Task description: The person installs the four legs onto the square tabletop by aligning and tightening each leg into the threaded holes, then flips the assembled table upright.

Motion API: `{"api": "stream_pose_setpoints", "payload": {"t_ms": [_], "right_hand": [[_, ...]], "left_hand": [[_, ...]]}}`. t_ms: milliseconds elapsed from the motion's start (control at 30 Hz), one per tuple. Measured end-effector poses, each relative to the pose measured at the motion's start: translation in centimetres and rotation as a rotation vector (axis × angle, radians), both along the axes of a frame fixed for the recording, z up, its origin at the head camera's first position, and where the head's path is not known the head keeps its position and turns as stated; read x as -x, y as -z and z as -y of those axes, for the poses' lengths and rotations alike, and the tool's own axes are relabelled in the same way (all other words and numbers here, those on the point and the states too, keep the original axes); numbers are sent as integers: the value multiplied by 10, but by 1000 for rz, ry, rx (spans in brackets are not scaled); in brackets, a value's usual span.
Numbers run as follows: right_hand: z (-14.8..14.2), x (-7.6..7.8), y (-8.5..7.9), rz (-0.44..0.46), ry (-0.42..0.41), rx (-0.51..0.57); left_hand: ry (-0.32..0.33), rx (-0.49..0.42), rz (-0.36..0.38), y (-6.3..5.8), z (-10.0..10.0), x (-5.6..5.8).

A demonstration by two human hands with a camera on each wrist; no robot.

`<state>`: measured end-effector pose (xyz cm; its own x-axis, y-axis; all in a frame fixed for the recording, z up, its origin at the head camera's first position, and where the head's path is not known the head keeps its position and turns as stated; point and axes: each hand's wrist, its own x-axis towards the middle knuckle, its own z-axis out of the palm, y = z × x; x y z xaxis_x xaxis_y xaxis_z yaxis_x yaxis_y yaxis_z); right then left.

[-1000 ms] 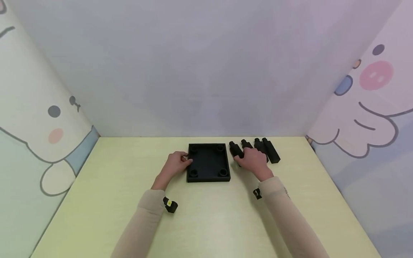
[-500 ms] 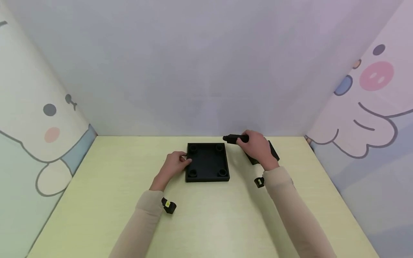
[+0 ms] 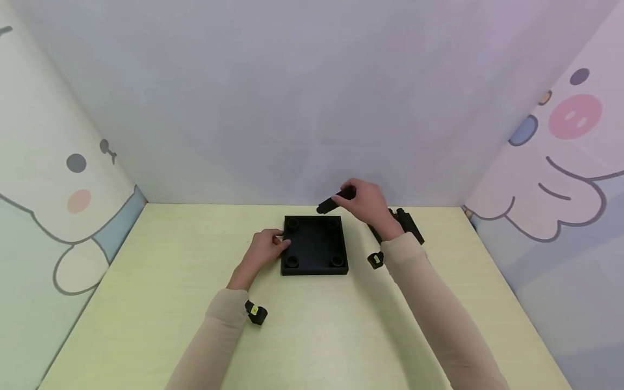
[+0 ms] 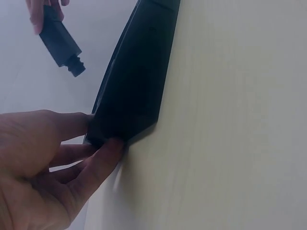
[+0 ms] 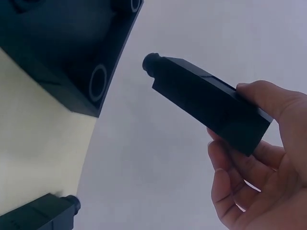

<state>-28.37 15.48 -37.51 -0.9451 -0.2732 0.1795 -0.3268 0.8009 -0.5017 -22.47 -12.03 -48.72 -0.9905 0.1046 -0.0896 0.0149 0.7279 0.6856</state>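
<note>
A black square tabletop (image 3: 314,246) lies on the table with its raised rim and round corner sockets facing up. My left hand (image 3: 264,248) pinches its left edge, thumb on one side and fingers on the other, as the left wrist view also shows. Over the tabletop's far right corner, my right hand (image 3: 366,201) holds a black table leg (image 5: 211,103) between thumb and fingers. This leg is square-sided, and its threaded end (image 4: 76,65) points left and down, apart from the sockets (image 5: 98,82).
More black table legs (image 3: 409,225) lie to the right of the tabletop, partly hidden by the right forearm. A pale wall (image 3: 312,108) rises behind the yellowish table (image 3: 302,330). Side panels with cartoon animals (image 3: 575,124) flank it.
My right hand has picked up one leg from the row, lifted it and carried it left towards the tabletop's far right corner. The left hand keeps its hold on the edge.
</note>
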Motion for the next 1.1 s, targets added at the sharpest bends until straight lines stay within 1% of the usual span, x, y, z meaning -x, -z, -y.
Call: {"api": "stream_pose_setpoints", "payload": {"t_ms": [167,300,433,567,700,900,1100], "right_hand": [[18,4,-3,20,-18,12],[32,6,-5,22,-59,16],[47,8,-4,17,-130,1],[62,9,-4,39,-222,-27],[73,8,-3,64,-289,-58],[83,8,-1,79,-337,-116],[92,13,-2,88,-376,-144]], "left_hand": [[-1,-1,-8,0,0,0],[-5,-6,-8,1,-1,0],[-9,-12,-11,2,-2,-1],[-10,-23,-25,2,-2,-2],[-2,-31,-39,2,-3,-2],[-3,-38,-55,5,-4,-2],[-13,-46,-51,5,-3,-2]]}}
